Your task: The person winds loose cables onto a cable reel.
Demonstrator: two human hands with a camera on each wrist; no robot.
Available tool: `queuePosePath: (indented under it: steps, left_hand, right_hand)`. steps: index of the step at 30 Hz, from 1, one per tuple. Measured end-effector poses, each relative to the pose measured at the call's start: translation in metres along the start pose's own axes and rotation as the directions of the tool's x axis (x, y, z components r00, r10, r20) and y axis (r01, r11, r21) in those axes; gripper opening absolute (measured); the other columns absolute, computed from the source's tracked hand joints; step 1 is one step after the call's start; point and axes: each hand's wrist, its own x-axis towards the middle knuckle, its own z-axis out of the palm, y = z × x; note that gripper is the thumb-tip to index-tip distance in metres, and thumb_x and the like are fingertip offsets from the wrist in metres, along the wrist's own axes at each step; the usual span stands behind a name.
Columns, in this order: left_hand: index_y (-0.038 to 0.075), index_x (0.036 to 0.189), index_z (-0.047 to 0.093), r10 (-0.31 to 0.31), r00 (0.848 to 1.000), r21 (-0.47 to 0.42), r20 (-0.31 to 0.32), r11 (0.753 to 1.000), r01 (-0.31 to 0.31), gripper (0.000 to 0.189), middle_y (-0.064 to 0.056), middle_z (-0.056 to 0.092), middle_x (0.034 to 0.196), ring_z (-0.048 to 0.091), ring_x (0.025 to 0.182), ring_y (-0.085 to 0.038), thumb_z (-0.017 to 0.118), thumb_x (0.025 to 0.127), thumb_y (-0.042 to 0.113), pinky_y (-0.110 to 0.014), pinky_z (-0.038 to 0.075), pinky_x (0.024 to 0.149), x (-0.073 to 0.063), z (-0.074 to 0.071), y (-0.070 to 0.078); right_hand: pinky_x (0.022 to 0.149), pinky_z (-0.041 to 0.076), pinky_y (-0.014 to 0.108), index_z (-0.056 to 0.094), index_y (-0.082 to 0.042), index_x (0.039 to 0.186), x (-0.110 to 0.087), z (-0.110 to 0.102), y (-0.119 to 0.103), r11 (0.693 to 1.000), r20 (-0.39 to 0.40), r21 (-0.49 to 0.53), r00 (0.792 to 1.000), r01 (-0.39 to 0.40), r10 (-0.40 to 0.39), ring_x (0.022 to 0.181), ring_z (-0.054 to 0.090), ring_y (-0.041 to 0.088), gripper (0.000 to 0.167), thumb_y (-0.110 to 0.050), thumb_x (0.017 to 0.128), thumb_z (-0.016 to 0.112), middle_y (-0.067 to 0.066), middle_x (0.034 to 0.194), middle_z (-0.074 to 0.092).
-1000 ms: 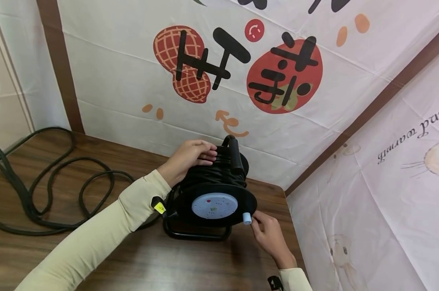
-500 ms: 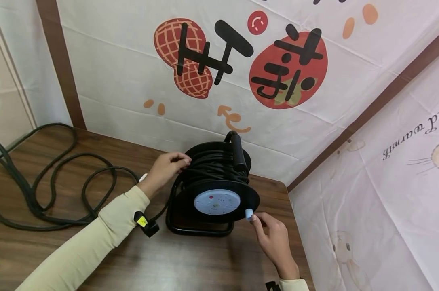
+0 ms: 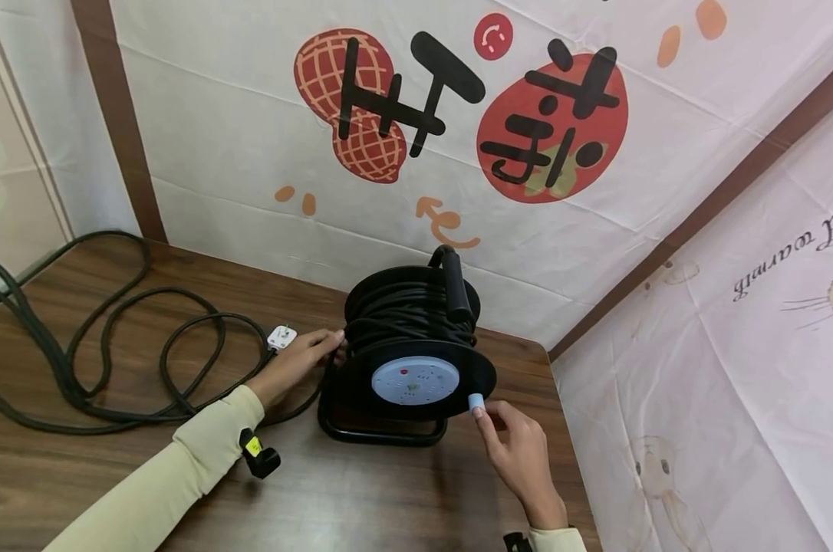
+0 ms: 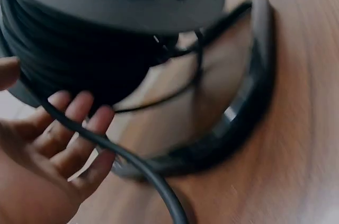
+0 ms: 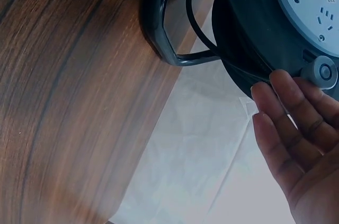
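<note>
A black cable reel (image 3: 473,369) stands on the table, with several turns of black cable (image 3: 406,307) around its drum and a pale blue socket face (image 3: 415,381). My left hand (image 3: 292,366) is at the reel's left side. In the left wrist view, the incoming cable (image 4: 135,161) runs across its loosely curled fingers, with the thumb close to it. Between thumb and fingers, my right hand (image 3: 523,456) pinches the pale blue crank knob (image 3: 475,402) at the disc's lower right edge. In the right wrist view, fingers (image 5: 288,94) reach behind that knob, and the thumb is hidden.
Loose cable loops (image 3: 106,418) lie over the left part of the wooden table (image 3: 361,498). A white plug (image 3: 281,337) lies beside my left hand. A printed cloth wall (image 3: 251,245) rises behind the reel, and another (image 3: 610,429) stands to the right.
My left hand has moved from the top of the drum down and left to the reel's side, uncovering the windings and the plug. My right hand stays at the knob, its thumb now on it.
</note>
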Motion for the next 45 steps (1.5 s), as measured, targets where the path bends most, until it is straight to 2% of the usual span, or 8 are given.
queuePosePath:
  steps: [3, 7, 10, 14, 19, 26, 36, 45]
  left_hand:
    - [0.001, 0.105, 0.064, 0.018, 0.999, 0.008, 0.041, 1.0, -0.018, 0.038, -0.012, 0.065, 0.101, 0.062, 0.099, -0.033, 0.051, 0.108, 0.037, -0.048, 0.049, 0.091, -0.002, 0.001, -0.013]
    - [0.002, 0.088, 0.058, -0.024, 0.995, -0.037, 0.093, 0.999, 0.028, 0.035, -0.01, 0.059, 0.084, 0.062, 0.077, -0.028, 0.052, 0.108, 0.03, -0.04, 0.052, 0.071, -0.004, 0.004, -0.029]
    - [0.001, 0.086, 0.056, -0.057, 0.989, -0.068, 0.139, 0.995, 0.067, 0.04, -0.008, 0.055, 0.076, 0.057, 0.065, -0.02, 0.049, 0.109, 0.033, -0.036, 0.05, 0.058, -0.007, 0.005, -0.04]
    - [0.0, 0.088, 0.057, -0.069, 0.983, -0.037, 0.17, 0.996, 0.077, 0.045, -0.005, 0.05, 0.069, 0.048, 0.056, -0.016, 0.045, 0.11, 0.037, -0.034, 0.046, 0.05, -0.01, 0.003, -0.05]
    - [0.001, 0.087, 0.06, -0.066, 0.991, 0.114, 0.12, 0.992, 0.052, 0.046, -0.004, 0.05, 0.065, 0.046, 0.052, -0.015, 0.044, 0.11, 0.038, -0.03, 0.042, 0.048, -0.012, -0.003, -0.048]
    - [0.001, 0.087, 0.06, -0.043, 0.997, 0.282, 0.061, 0.959, 0.024, 0.048, -0.004, 0.054, 0.064, 0.048, 0.049, -0.016, 0.043, 0.111, 0.039, -0.03, 0.041, 0.048, -0.017, -0.008, -0.047]
    - [0.003, 0.086, 0.061, -0.007, 0.998, 0.309, 0.065, 0.951, -0.013, 0.047, -0.002, 0.054, 0.063, 0.047, 0.048, -0.015, 0.044, 0.11, 0.04, -0.03, 0.041, 0.047, -0.019, -0.009, -0.049]
    - [0.004, 0.085, 0.062, 0.041, 0.996, 0.343, 0.08, 0.937, -0.066, 0.044, -0.006, 0.059, 0.07, 0.048, 0.057, -0.014, 0.044, 0.111, 0.036, -0.029, 0.04, 0.057, -0.022, -0.01, -0.05]
  right_hand:
    - [0.065, 0.056, 0.037, 0.072, -0.024, 0.092, 0.0, 0.002, -0.002, 1.0, -0.02, -0.02, 1.0, -0.009, 0.009, 0.073, 0.065, 0.0, 0.014, -0.036, 0.097, 0.071, -0.015, 0.081, 0.069]
    - [0.063, 0.054, 0.034, 0.071, -0.021, 0.089, 0.001, 0.005, -0.006, 0.998, -0.046, -0.042, 0.998, -0.037, 0.035, 0.07, 0.064, 0.001, 0.017, -0.036, 0.097, 0.071, -0.013, 0.079, 0.069]
    - [0.061, 0.052, 0.032, 0.07, -0.018, 0.089, 0.001, 0.006, -0.01, 0.996, -0.057, -0.064, 0.996, -0.067, 0.063, 0.068, 0.063, 0.003, 0.018, -0.035, 0.097, 0.071, -0.011, 0.076, 0.067]
    - [0.057, 0.048, 0.031, 0.068, -0.016, 0.087, 0.001, 0.007, -0.014, 0.992, -0.082, -0.086, 0.993, -0.088, 0.081, 0.063, 0.06, 0.004, 0.018, -0.031, 0.096, 0.071, -0.011, 0.072, 0.063]
    - [0.053, 0.045, 0.03, 0.066, -0.016, 0.083, 0.003, 0.011, -0.019, 0.989, -0.131, -0.105, 0.987, -0.107, 0.093, 0.058, 0.057, 0.004, 0.017, -0.027, 0.094, 0.071, -0.011, 0.068, 0.061]
    - [0.048, 0.039, 0.031, 0.061, -0.018, 0.078, 0.003, 0.015, -0.027, 0.978, -0.171, -0.122, 0.974, -0.169, 0.147, 0.052, 0.049, 0.005, 0.018, -0.025, 0.091, 0.07, -0.011, 0.066, 0.057]
    - [0.044, 0.031, 0.033, 0.054, -0.02, 0.072, -0.004, 0.035, -0.033, 0.948, -0.181, -0.143, 0.949, -0.285, 0.258, 0.049, 0.043, 0.01, 0.022, -0.025, 0.089, 0.067, -0.01, 0.062, 0.048]
    - [0.04, 0.03, 0.037, 0.046, -0.021, 0.066, -0.018, 0.068, -0.04, 0.933, -0.15, -0.21, 0.953, -0.292, 0.265, 0.043, 0.045, 0.018, 0.031, -0.027, 0.09, 0.066, -0.008, 0.057, 0.041]
